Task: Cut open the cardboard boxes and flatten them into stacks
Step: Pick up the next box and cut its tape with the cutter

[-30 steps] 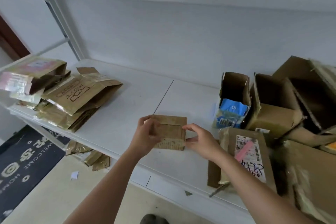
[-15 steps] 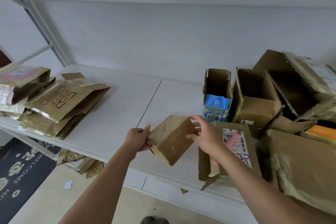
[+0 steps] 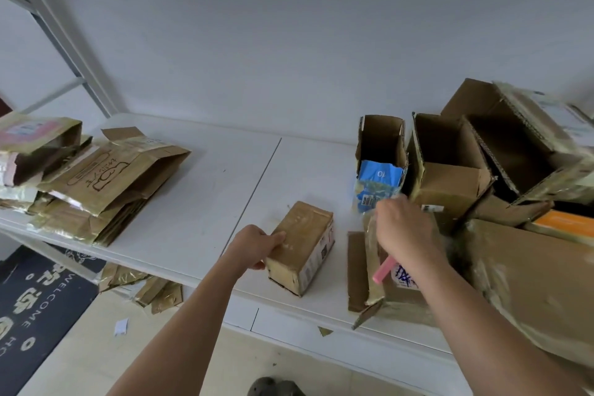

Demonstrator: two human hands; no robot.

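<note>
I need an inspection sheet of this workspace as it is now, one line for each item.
Surface: white table, bare in the middle, loaded at both ends.
Job's things: small closed box lying on the table; flattened stack at the far left; open boxes at the right; pink cutter on a labelled box.
Clutter: cardboard scraps and a paper bit on the floor.
Grippers: left hand grips the small box; right hand is closed on the cutter's top.
Cables: nothing seen.
Surroundings: white wall, metal shelf frame, dark welcome mat.
</note>
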